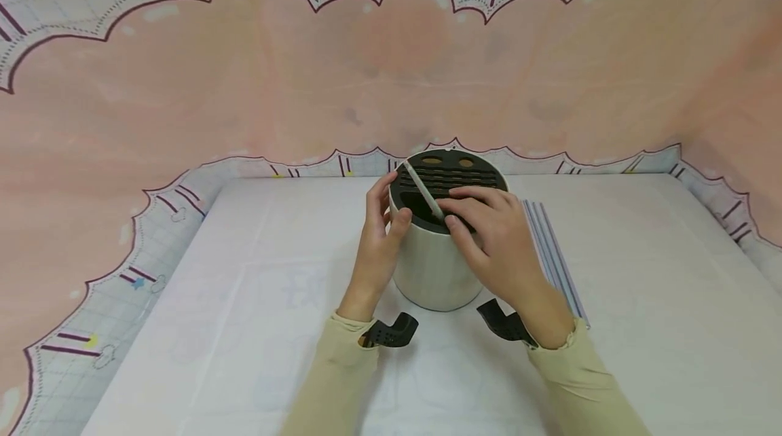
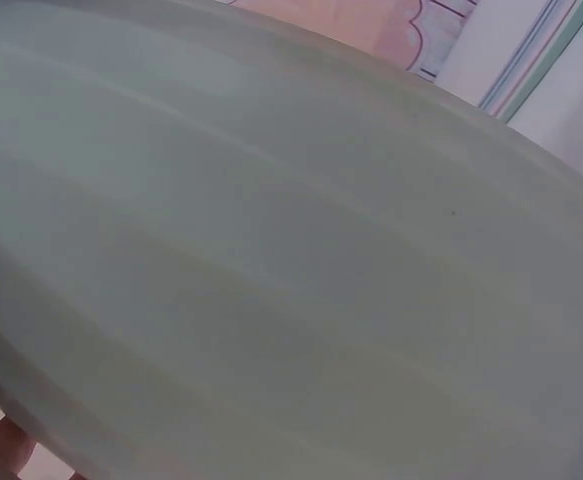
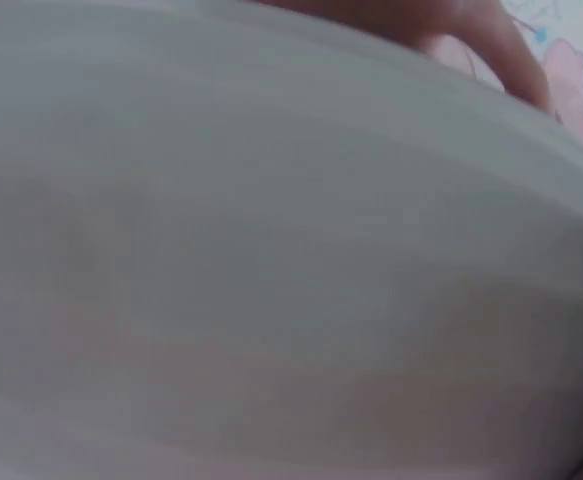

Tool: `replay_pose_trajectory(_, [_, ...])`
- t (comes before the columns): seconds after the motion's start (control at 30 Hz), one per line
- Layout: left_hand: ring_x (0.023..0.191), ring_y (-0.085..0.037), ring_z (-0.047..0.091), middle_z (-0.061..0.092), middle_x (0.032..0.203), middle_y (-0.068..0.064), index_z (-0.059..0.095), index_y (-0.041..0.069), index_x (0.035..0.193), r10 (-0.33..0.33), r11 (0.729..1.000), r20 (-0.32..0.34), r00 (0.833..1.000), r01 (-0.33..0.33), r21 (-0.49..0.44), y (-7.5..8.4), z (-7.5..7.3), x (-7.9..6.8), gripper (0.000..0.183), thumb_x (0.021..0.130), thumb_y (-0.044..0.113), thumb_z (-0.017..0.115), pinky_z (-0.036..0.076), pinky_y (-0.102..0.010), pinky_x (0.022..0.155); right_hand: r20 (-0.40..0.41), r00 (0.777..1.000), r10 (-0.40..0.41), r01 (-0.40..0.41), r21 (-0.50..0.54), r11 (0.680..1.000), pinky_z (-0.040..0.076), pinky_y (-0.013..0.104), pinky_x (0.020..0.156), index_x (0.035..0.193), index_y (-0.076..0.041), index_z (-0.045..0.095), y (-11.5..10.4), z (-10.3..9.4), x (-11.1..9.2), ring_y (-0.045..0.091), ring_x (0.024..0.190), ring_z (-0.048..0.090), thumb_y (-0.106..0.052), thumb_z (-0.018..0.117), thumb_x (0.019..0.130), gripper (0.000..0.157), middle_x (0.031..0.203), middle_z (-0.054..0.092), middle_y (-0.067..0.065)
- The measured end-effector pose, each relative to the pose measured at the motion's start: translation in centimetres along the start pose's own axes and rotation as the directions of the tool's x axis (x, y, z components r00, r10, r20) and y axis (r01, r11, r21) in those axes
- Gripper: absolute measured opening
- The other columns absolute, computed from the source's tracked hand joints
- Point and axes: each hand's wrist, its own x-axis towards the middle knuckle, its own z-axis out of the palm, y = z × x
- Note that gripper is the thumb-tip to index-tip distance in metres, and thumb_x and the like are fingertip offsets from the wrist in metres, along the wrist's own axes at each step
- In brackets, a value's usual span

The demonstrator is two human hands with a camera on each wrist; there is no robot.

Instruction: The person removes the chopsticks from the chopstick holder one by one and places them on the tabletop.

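Observation:
A pale, round utensil holder [image 1: 436, 273] with a black slotted top [image 1: 421, 178] stands tilted toward me on the white table. My left hand [image 1: 380, 246] grips its left side near the rim, thumb in front and fingers around the far side. A thin white stick [image 1: 421, 186] slants across the top, its lower end at the larger opening. My right hand [image 1: 497, 239] pinches that lower end between thumb and forefinger, the other fingers spread over the top. The holder's pale wall [image 2: 291, 240] fills most of the left wrist view, and likewise its wall [image 3: 271, 250] in the right.
Long, thin bluish strips [image 1: 552, 259] lie on the table [image 1: 275, 273] behind my right hand and wrist. A peach patterned cloth [image 1: 391, 83] rises behind and at the sides. Black wrist mounts [image 1: 394, 331] jut inward from both sleeves below the holder.

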Motion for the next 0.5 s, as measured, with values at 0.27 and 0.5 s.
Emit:
replay_pose_trajectory(0.27, [0.129,-0.008,0.023,0.024,0.14,0.015,0.023,0.04,0.134,-0.02,1.0,0.009,1.0,0.02,0.021,0.4,0.1,-0.1,0.068,0.077,0.07,0.041,0.026,-0.043,0.1,0.098,0.992,-0.08,0.074,0.058,0.996,0.03,0.044,0.094,0.094,-0.009,0.067,0.6,-1.2,0.2,0.022,0.109,0.049,-0.016,0.062,0.083,0.014,0.1,0.065,0.005])
replay_pose_trajectory(0.5, [0.127,-0.006,0.025,0.028,0.138,0.016,0.023,0.042,0.133,-0.003,1.0,-0.001,1.0,0.003,0.027,0.0,0.2,0.1,0.066,0.077,0.07,0.041,0.027,-0.043,0.099,0.32,0.946,-0.061,0.058,0.017,0.998,0.025,0.045,0.099,0.109,-0.01,0.062,0.4,-3.2,0.1,0.024,0.12,0.039,-0.024,0.064,0.082,0.031,0.123,0.053,0.007])
